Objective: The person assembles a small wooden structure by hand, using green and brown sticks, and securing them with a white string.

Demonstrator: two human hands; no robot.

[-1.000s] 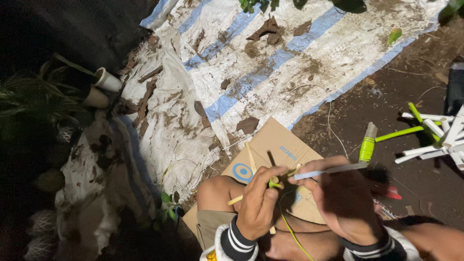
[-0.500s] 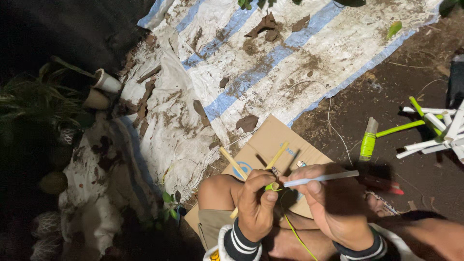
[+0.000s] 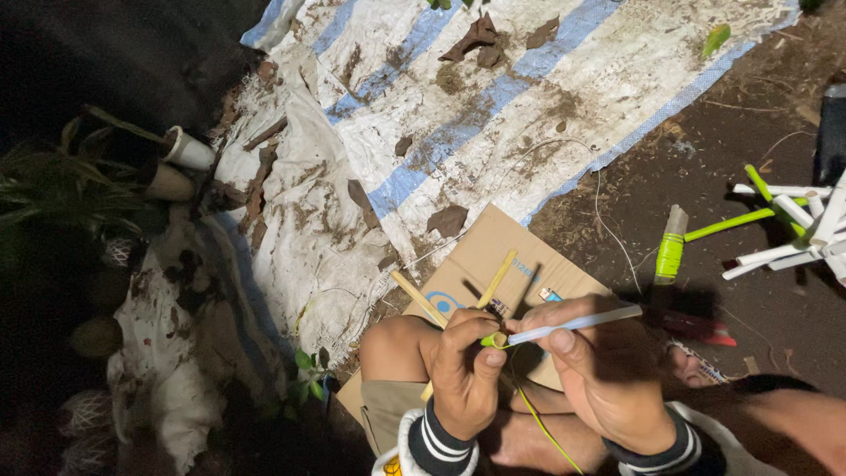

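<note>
Left hand (image 3: 464, 370) pinches crossed bamboo sticks (image 3: 493, 286); right hand (image 3: 608, 375) grips a pale rod (image 3: 577, 324).
Cardboard (image 3: 493, 251) lies beneath, a green-wound spool (image 3: 670, 256) nearby, perhaps thread.

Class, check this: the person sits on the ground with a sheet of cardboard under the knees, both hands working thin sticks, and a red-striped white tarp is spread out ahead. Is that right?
One detail is wrong. The tarp has blue stripes, not red, as the head view shows. The rest stands: cardboard under the knees, left hand and right hand working thin sticks.
</note>
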